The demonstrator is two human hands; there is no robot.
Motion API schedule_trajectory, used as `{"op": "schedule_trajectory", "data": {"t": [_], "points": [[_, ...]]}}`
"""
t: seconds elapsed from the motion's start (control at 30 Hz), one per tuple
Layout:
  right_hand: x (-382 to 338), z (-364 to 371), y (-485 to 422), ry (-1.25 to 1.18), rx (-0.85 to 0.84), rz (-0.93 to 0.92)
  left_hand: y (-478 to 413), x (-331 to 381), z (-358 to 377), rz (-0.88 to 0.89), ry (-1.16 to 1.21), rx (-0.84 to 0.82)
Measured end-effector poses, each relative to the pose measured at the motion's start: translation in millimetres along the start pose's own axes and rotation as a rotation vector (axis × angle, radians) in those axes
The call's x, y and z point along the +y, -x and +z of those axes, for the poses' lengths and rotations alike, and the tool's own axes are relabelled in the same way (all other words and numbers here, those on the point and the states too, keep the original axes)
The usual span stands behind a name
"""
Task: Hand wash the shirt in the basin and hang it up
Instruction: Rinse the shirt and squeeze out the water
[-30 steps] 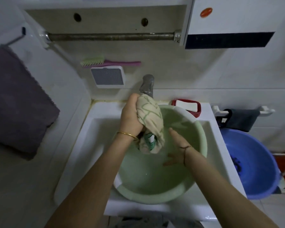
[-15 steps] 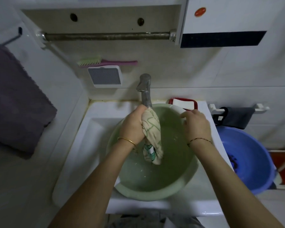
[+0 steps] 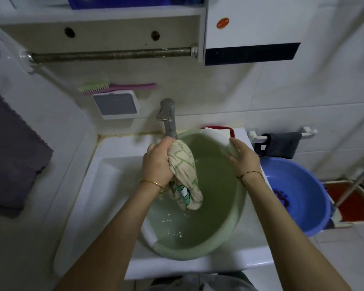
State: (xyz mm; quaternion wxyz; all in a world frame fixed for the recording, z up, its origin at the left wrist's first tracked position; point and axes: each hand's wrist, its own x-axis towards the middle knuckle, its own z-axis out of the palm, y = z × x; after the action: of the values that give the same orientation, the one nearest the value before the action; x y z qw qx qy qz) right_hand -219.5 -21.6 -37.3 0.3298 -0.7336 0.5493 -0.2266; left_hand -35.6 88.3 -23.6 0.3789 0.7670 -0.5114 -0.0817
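From the head camera, no brand, label or writing can be read; the only mark is a plain orange oval sticker (image 3: 222, 23) on the white wall cabinet (image 3: 250, 22) at the far right. The wet cream shirt with green line pattern (image 3: 184, 173) is bunched into a thick roll, its long axis running from far to near, upper end in the fist and lower end pointing down toward the water. It hangs above the round pale green plastic basin (image 3: 198, 246), which sits in the white ceramic sink (image 3: 114, 185) and holds cloudy water. The left hand (image 3: 158, 162), with a gold bangle at the wrist, grips the shirt's upper end with fingers curled tightly round it, just near of the metal tap (image 3: 168, 118). The right hand (image 3: 243, 157) grips the basin's far right rim, fingers curled over the edge, beside a red soap dish (image 3: 229, 131) holding a white bar. To the right stands a blue plastic tub (image 3: 298, 192). A green and pink brush (image 3: 114, 87) lies on the far wall, under a metal rail (image 3: 109, 54).
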Motion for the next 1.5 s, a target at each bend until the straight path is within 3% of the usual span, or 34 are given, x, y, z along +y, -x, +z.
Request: {"op": "schedule_trajectory", "data": {"t": [0.53,1.5], "points": [[-48.3,-45.2,10.8,0.148,0.084,-0.132,-12.8,32.8,18.9,0.098,0.283,-0.028],[-101.5,-53.2,65.9,0.271,0.204,-0.298,-3.8,38.9,5.5,0.159,0.280,0.042]]}}
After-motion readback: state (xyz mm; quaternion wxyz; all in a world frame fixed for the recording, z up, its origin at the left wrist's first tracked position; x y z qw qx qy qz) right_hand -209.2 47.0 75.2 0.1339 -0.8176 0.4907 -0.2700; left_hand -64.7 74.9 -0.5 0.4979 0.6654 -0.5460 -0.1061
